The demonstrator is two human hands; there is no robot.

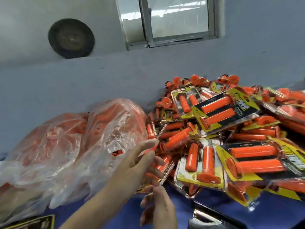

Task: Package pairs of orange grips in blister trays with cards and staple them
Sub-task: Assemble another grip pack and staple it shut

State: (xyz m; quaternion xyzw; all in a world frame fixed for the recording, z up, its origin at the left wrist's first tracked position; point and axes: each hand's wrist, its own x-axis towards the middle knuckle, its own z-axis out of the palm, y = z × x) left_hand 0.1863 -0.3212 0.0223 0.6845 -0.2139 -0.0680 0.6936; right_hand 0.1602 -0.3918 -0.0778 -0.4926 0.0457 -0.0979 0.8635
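Observation:
I hold a blister pack (165,164) edge-on at the middle of the view, with orange grips showing through its clear plastic. My left hand (135,164) grips its left side, thumb on top and fingers behind. Below it, my right hand (159,205) pinches the pack's lower corner with curled fingers. The pack hangs just left of a big pile of finished packs (231,139), each with two orange grips on a yellow and black card.
A large clear plastic bag of loose orange grips (79,142) lies at the left on the blue table (181,205). A dark, shiny metal tool, maybe a stapler (208,218), sits at the bottom right. A yellow-edged card (33,222) lies at the bottom left. A grey wall stands behind.

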